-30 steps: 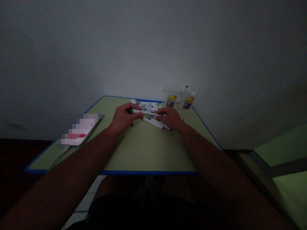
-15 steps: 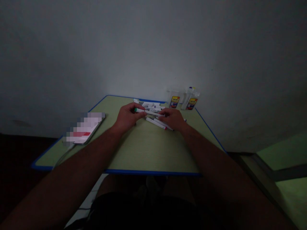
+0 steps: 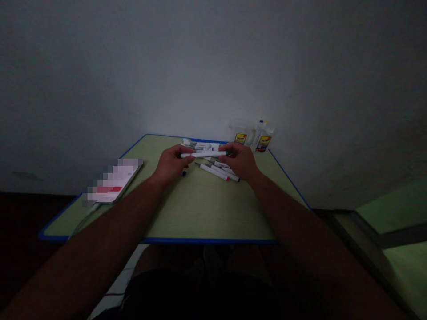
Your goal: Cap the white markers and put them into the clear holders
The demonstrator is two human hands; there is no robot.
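A white marker (image 3: 207, 154) with a green end lies level in the air, pinched at both ends. My left hand (image 3: 171, 164) has its fingers closed round the left end. My right hand (image 3: 240, 161) closes on the right end, where the green shows. Just below my left fingers is a small dark piece (image 3: 184, 173); its kind is unclear. Several markers, one of them a white marker with a pink end (image 3: 213, 171), lie slanted on the table by my right hand, some with bare dark tips. Behind the held marker a pile of white markers (image 3: 202, 145) is partly hidden.
Two clear plastic cases with yellow labels, a left case (image 3: 240, 137) and a right case (image 3: 264, 141) with a few markers in it, stand at the back right. A phone (image 3: 116, 180) with a white cable (image 3: 82, 220) lies left on the blue-edged table (image 3: 207, 209). A wall (image 3: 200, 80) rises behind.
The green end was at my left hand and now shows at my right hand. The held marker has become more level. My hands stay close to where they were.
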